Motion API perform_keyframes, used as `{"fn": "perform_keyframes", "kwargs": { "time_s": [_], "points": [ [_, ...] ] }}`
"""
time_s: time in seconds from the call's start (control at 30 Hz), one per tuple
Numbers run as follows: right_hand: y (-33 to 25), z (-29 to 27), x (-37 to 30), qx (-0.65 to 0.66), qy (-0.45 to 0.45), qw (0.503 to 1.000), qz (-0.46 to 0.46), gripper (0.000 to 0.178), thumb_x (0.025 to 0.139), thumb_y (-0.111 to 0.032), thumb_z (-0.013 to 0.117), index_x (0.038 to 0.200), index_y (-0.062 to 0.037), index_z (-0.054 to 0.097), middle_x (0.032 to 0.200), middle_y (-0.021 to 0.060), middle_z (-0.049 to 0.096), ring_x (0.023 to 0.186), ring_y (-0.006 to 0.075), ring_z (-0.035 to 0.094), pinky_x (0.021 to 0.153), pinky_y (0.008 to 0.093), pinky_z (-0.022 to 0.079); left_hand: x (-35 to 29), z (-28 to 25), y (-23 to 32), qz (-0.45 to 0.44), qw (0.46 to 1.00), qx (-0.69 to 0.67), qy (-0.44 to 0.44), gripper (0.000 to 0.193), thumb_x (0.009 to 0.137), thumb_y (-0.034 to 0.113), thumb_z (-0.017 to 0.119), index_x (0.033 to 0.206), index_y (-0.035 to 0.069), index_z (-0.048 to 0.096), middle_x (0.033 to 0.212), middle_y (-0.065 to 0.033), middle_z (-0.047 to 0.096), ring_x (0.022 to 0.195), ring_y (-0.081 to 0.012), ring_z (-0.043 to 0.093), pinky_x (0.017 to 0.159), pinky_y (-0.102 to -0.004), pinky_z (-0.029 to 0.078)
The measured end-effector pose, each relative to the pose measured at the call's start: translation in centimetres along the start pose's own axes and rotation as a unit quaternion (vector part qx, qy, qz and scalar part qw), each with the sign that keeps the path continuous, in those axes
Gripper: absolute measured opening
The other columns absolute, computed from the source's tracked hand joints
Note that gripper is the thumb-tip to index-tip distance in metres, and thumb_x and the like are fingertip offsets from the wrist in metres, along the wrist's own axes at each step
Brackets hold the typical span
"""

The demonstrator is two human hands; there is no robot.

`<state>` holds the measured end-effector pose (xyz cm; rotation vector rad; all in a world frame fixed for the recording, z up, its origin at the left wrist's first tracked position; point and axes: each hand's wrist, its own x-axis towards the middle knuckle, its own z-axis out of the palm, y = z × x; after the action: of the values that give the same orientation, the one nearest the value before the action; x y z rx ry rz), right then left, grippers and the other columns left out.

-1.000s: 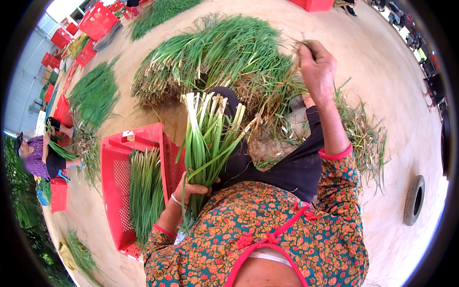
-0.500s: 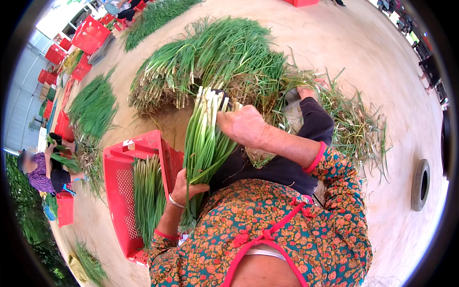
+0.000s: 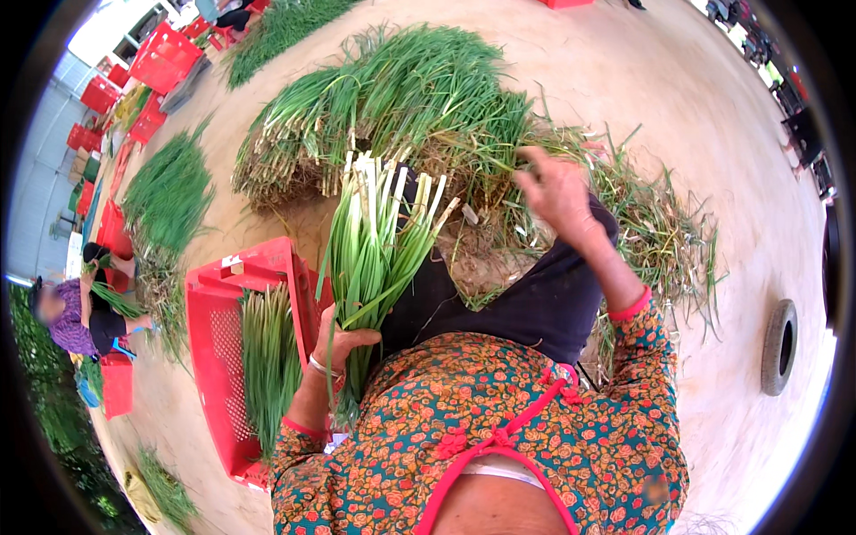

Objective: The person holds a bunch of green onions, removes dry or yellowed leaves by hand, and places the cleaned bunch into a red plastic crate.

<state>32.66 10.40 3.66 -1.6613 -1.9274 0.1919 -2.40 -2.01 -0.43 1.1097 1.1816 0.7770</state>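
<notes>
Far out at 9 o'clock there's another person (image 3: 67, 312) crouched by the small red crates (image 3: 116, 385), sorting their own greens, well clear of you. Closer in, the crate (image 3: 218, 352) sits just left of your knee, around 8 o'clock, with a layer of cleaned scallions (image 3: 267, 366) already lying lengthwise in it.

Your left hand (image 3: 341, 343) is clenched round the bundle (image 3: 379, 241) low on the green end, white stalk ends pointing up toward 12. I'd say keep that fist tight and low like it is, so the stalks stay fanned and the white tips line up level. If you let it slacken, the outer ones look likely to slide out.

Your right hand (image 3: 557, 192) is up at about 1 o'clock, fingers spread and loose, holding nothing, hovering over the edge of the big pile (image 3: 401, 116). When you pull the next stalks, I'd take a few from the near edge rather than digging in, and lay them against the bundle with the whites on the same side.

What's in the way: your own dark-trousered knee (image 3: 526, 303) sits between bundle and pile, and there's a messy ring of trimmings (image 3: 664, 232) at 2 to 3 o'clock that could get mixed in with the good ones. An old tyre (image 3: 778, 346) lies off at 3 o'clock, no bother.
</notes>
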Motion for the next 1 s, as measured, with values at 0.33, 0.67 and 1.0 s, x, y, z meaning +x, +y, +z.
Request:
{"fn": "perform_keyframes", "kwargs": {
  "time_s": [0.33, 0.67, 1.0],
  "points": [
    [-8.4, 4.5, 0.9, 0.365, -0.295, 0.883, -0.014, 0.029, 0.077, -0.016, 0.063, 0.095, 0.007, 0.061, 0.072, 0.0163, 0.065, 0.064, 0.029, 0.063, 0.064, 0.0352, 0.052, 0.1, -1.2, -1.7, 0.046, 0.994, 0.103, 0.007, 0.076, 0.055, -0.006, 0.078, 0.124, 0.001, 0.049, 0.098, 0.0005, 0.061, 0.088, -0.01, 0.056, 0.079, -0.028, 0.048],
    [-1.4, -1.1, 2.4, 0.667, -0.247, 0.652, 0.263, 0.017, 0.084, -0.012, 0.063, 0.095, 0.0, 0.061, 0.055, -0.0025, 0.049, 0.037, 0.0047, 0.036, 0.031, 0.019, 0.025, 0.4, -2.7, -3.4, 0.093, 0.985, 0.14, 0.03, 0.067, 0.056, 0.0, 0.08, 0.117, 0.003, 0.054, 0.088, -0.0014, 0.063, 0.081, -0.0107, 0.057, 0.075, -0.0278, 0.049],
    [5.8, 1.1, -1.9, -0.131, 0.051, 0.99, -0.025, 0.044, 0.081, -0.029, 0.064, 0.119, -0.0111, 0.052, 0.086, 0.0189, 0.064, 0.073, 0.035, 0.063, 0.067, 0.0452, 0.051, 0.8, -1.0, -1.5, 0.01, 0.992, -0.063, 0.11, 0.043, 0.055, -0.009, 0.069, 0.096, 0.0, 0.059, 0.082, -0.0075, 0.066, 0.071, -0.0195, 0.065, 0.068, -0.0305, 0.053]
  ]
}}
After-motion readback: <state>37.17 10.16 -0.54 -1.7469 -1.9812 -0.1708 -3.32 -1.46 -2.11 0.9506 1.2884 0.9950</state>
